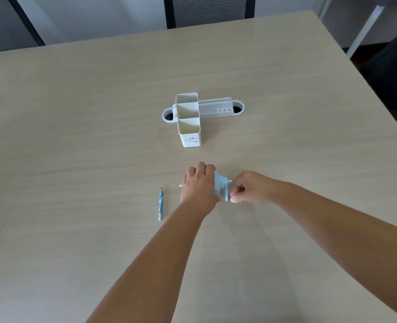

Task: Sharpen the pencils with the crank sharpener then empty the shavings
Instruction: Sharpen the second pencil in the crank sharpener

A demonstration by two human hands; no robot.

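A light blue crank sharpener (220,185) stands on the beige table. My left hand (198,184) is clamped over its body and hides most of it. A white pencil end (180,186) sticks out to the left of that hand. My right hand (249,187) pinches the crank handle (228,197) at the sharpener's right side. A blue pencil (161,203) with a sharpened dark tip lies loose on the table, left of my left hand, tip pointing away from me.
A white three-compartment pen holder (191,138) stands beyond the sharpener, its compartments showing no contents. Behind it a white cable port (218,110) is set into the table (76,136). A dark mesh chair (209,10) stands at the far edge.
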